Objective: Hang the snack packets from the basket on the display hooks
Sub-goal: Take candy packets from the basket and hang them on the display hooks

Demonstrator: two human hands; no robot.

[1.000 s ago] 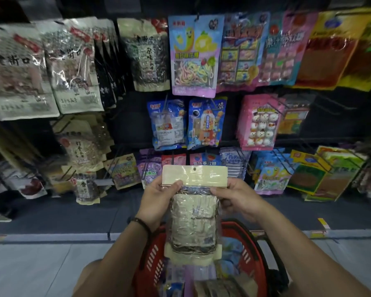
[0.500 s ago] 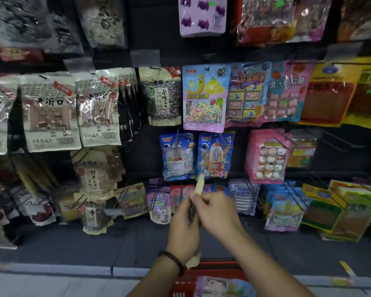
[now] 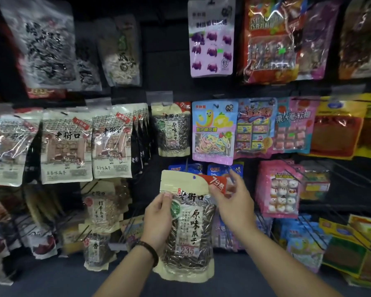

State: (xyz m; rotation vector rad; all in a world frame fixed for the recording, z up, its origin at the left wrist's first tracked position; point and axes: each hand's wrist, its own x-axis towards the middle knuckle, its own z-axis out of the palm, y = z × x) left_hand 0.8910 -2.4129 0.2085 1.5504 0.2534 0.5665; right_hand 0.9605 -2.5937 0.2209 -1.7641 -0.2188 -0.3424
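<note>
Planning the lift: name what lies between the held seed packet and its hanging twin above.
Head view: between held seed packet and hanging twin, only the top of a blue packet and dark back panel.

The sunflower seed packet (image 3: 189, 228) is turning from edge-on to face-on. The left hand (image 3: 159, 219) is now gripping its left edge, the right hand (image 3: 234, 202) pinching its upper right corner.

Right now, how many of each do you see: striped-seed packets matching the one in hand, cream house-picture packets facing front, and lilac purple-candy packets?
Striped-seed packets: 2, the held packet and the hung packet
Cream house-picture packets, fronts showing: 3
Lilac purple-candy packet: 1
Total: 6
</note>
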